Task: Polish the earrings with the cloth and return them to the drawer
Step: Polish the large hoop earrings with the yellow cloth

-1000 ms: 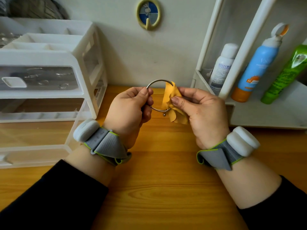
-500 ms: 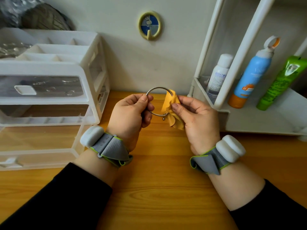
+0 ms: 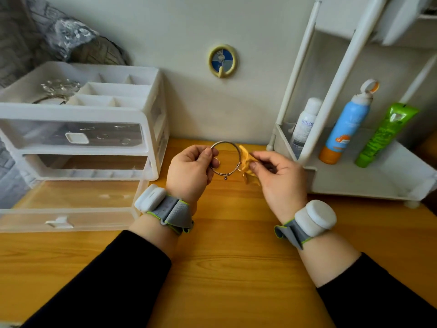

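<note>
Just right of the white plastic drawer unit (image 3: 78, 110), over the smooth grained wood tabletop (image 3: 224, 268): pinching a thin, round silver hoop (image 3: 224, 142) by its left rim with the left hand (image 3: 189, 172), thumb and forefinger pressed together. Pinching a crumpled soft yellow cloth (image 3: 247, 163) at the hoop's right rim with the right hand (image 3: 281, 181), other fingers loosely curled. With the unit's clear bottom drawer (image 3: 71, 209) pulled out.

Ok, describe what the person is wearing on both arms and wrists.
Both arms wear long black sleeves, left sleeve and right sleeve. Behind the left hand sits a grey fabric strap edged in lime green, carrying a rounded white module. The right hand has a matching strap and matching module.
</note>
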The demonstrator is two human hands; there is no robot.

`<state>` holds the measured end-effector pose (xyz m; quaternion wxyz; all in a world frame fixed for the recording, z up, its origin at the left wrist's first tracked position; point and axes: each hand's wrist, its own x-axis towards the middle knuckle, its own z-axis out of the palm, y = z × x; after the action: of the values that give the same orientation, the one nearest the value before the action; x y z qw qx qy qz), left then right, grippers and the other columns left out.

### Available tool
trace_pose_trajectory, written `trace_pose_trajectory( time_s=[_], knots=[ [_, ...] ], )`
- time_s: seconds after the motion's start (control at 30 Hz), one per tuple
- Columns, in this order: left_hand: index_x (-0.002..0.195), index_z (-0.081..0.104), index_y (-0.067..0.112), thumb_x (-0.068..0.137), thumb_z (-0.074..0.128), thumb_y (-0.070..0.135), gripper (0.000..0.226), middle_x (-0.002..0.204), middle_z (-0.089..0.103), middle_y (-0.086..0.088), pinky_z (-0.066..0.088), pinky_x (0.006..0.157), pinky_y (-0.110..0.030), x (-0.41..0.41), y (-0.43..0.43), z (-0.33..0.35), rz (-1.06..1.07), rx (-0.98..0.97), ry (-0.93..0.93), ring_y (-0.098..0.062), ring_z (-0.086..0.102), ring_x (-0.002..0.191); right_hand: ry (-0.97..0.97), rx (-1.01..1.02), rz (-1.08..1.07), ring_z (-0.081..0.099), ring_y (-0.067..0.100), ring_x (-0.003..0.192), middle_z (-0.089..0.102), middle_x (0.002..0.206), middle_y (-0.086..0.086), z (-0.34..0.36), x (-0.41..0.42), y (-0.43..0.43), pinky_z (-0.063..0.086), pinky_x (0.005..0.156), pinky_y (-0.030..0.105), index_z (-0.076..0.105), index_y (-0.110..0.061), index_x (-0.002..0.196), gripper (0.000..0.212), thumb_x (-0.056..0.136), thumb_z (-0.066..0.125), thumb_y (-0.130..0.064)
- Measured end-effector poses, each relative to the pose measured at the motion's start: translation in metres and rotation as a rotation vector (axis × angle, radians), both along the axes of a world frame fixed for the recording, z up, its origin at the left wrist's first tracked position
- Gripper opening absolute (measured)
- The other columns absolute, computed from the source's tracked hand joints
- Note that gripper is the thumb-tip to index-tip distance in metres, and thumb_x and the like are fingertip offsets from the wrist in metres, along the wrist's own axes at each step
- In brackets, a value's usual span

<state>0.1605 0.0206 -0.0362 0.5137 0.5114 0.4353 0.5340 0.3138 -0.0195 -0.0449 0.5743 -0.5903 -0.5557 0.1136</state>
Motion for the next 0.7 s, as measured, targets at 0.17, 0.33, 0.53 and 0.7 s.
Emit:
trace_pose_trajectory(
  time_s=[0.17,0.33,0.53,0.7],
  knots=[
    [0.082,0.065,0.014,0.097,0.048,0.015,0.023,0.068,0.061,-0.002,0.034,0.042,-0.020,-0.012,-0.008,-0.001,0.044,0.040,0.091,-0.012,0.043,0.044,-0.193,0.015,-0.011,0.067,0.012,0.084,0.072,0.090,0.000,-0.005,0.001,-0.009,0.053,0.080,0.021,0.074,-0.015,0.096,0.019,0.079,0.072,-0.005],
    [0.079,0.064,0.020,0.096,0.051,0.016,0.021,0.076,0.065,0.000,0.035,0.046,-0.022,-0.021,-0.017,-0.003,0.072,0.066,0.173,-0.013,0.044,0.049,-0.429,-0.003,0.039,0.063,0.012,0.081,0.071,0.089,0.000,-0.008,0.000,-0.020,0.049,0.074,0.018,0.075,-0.014,0.094,0.019,0.080,0.068,-0.002],
    [0.081,0.065,0.022,0.094,0.053,0.018,0.018,0.074,0.062,0.002,0.037,0.050,-0.022,-0.030,-0.033,0.008,0.078,0.094,0.221,-0.011,0.046,0.054,-0.595,-0.073,0.072,0.066,0.025,0.086,0.073,0.093,0.001,-0.006,-0.005,-0.039,0.053,0.074,0.031,0.075,-0.014,0.092,0.020,0.079,0.066,-0.002],
    [0.086,0.066,0.018,0.094,0.053,0.018,0.015,0.070,0.059,0.005,0.037,0.052,-0.024,-0.032,-0.036,0.011,0.094,0.076,0.214,-0.011,0.047,0.054,-0.636,-0.231,0.108,0.065,0.025,0.094,0.072,0.098,0.002,-0.009,-0.010,-0.045,0.052,0.080,0.038,0.075,-0.017,0.097,0.021,0.083,0.063,-0.007]
  ],
)
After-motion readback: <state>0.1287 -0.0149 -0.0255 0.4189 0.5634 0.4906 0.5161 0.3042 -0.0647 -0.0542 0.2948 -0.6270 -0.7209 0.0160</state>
